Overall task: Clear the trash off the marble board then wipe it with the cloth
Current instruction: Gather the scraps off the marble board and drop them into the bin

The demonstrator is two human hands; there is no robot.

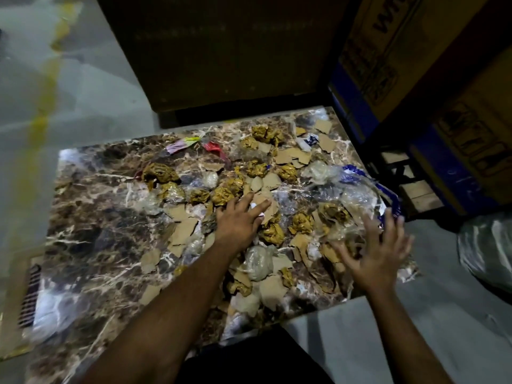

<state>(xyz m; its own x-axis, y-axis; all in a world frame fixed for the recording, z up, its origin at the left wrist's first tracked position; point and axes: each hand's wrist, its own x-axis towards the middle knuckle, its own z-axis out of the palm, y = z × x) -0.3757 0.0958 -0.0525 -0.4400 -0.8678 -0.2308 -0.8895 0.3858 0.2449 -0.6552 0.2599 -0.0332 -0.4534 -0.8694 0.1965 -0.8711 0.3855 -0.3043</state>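
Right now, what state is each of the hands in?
Left hand: open, fingers spread flat on the cardboard scraps.
Right hand: open, fingers spread, holding nothing, by the clear plastic wrap.

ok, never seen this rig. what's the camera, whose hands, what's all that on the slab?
There is one picture, from a wide-angle camera worn on a person's head, looking down at their own bare arms; no robot is involved. The left hand lies with straight fingers on torn brown cardboard scraps. The right hand is spread open over a crumpled clear plastic bag with blue print; neither has a grip on anything. The brown veined marble board lies on the floor, strewn with crumpled golden-brown wrappers and whitish plastic wads. Large cardboard boxes stand behind it. No cloth is visible.
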